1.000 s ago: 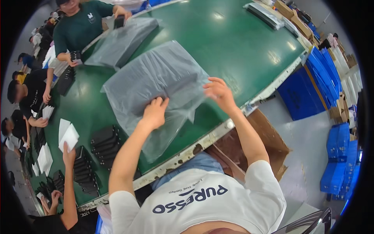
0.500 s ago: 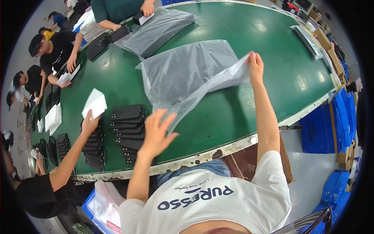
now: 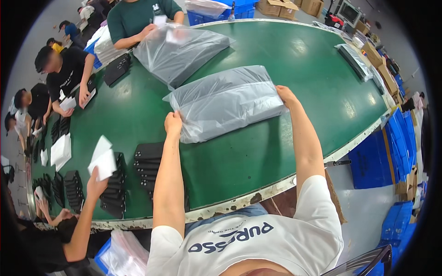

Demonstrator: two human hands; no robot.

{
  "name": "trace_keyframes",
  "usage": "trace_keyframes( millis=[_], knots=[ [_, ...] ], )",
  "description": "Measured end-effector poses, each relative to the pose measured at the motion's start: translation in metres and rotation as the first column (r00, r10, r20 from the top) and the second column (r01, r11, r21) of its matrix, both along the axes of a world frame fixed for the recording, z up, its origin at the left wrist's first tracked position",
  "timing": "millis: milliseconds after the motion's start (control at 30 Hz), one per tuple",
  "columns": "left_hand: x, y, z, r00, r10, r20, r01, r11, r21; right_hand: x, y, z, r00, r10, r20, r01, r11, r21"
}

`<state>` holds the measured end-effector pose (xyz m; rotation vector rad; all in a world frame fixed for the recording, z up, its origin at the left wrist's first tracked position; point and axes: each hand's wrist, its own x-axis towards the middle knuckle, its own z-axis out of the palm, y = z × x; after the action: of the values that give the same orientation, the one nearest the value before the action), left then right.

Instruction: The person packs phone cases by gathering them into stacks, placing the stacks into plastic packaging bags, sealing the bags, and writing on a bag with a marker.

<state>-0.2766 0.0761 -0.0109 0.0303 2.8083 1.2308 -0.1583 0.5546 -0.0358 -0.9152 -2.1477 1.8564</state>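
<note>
A large clear plastic bag [image 3: 230,103] lies in front of me, with a dark, block-shaped load showing through it. Its near flap is folded back over the top. My left hand [image 3: 173,124] is closed on the bag's near left corner. At the right end, my right hand [image 3: 286,95] has its fingers closed on the plastic edge. Both arms reach forward over the table. Left of my left forearm stands a stack of flat black pieces [image 3: 148,161], partly hidden by that arm.
The green table [image 3: 322,106] has a worn pale edge. Beyond my bag, a co-worker in a green shirt [image 3: 133,18] handles a second filled bag [image 3: 179,53]. Another co-worker's hand [image 3: 96,184] holds white sheets [image 3: 103,158] beside black stacks [image 3: 113,184]. Blue bins [image 3: 377,158] stand at right.
The plastic flap that my right hand held up now lies over the load. My left hand went from spread fingers to gripping the near left corner. My right hand moved lower.
</note>
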Motion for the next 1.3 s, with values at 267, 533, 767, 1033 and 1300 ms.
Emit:
trace_keyframes(
  millis=[267, 533, 767, 1033, 1300],
  knots=[
    [-0.024, -0.008, -0.016, 0.905, -0.319, -0.282, 0.17, 0.878, -0.447, 0.087, -0.031, 0.019, 0.907, -0.313, -0.282, 0.419, 0.6, 0.682],
    [0.068, 0.044, 0.026, 0.808, -0.458, -0.37, 0.365, 0.883, -0.296, 0.332, -0.177, 0.082, 0.512, -0.405, -0.758, 0.828, -0.003, 0.561],
    [0.124, 0.033, 0.015, 0.813, -0.422, -0.401, 0.353, 0.905, -0.236, 0.367, -0.109, 0.124, 0.643, -0.694, -0.324, 0.643, 0.259, 0.72],
    [0.264, -0.028, 0.06, 0.817, -0.462, -0.345, 0.521, 0.848, 0.098, 0.132, -0.228, 0.113, 0.82, 0.243, -0.519, -0.042, 0.929, 0.368],
    [0.319, -0.149, 0.048, 0.958, -0.227, 0.176, 0.092, 0.822, 0.561, 0.069, -0.232, 0.081, 0.907, 0.247, -0.342, -0.092, 0.906, 0.412]
  ],
)
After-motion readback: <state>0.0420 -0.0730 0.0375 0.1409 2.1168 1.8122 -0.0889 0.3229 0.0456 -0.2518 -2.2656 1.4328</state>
